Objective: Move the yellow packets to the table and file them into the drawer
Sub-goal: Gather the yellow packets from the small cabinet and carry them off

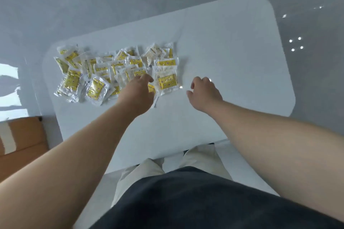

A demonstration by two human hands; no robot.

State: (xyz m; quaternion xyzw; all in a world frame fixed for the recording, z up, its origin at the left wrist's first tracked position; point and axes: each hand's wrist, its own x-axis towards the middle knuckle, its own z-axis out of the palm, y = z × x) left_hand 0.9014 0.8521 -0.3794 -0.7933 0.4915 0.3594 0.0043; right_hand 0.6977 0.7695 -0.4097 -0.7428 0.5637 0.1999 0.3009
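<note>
Slippage is the likeliest trouble. The yellow packets (pixel 115 69) lie in a loose, overlapping heap on the left part of the white surface (pixel 232 52). Their clear wrap looks slick, so a hurried grab could take several at once and shed some on the way. The heap's left side sits near the rim of the surface, so a sweep that way could push packets onto the floor (pixel 307 24).

The left grip (pixel 139 87) reaches over the near right part of the heap, with the back of the hand to the camera. Its fingers go down among the packets, and I cannot tell whether they have hold of one or only touch. The right grip (pixel 202 91) hovers just right of the heap above bare surface, fingers loosely curled and holding nothing. One large packet (pixel 166 80) lies between the two.

No drawer shows in this view, so filing probably calls for a turn away from the surface, which is another chance for a drop. A brown wooden piece (pixel 20 141) stands at the lower left, beside the surface. Nothing blocks either grip's way to the heap.
</note>
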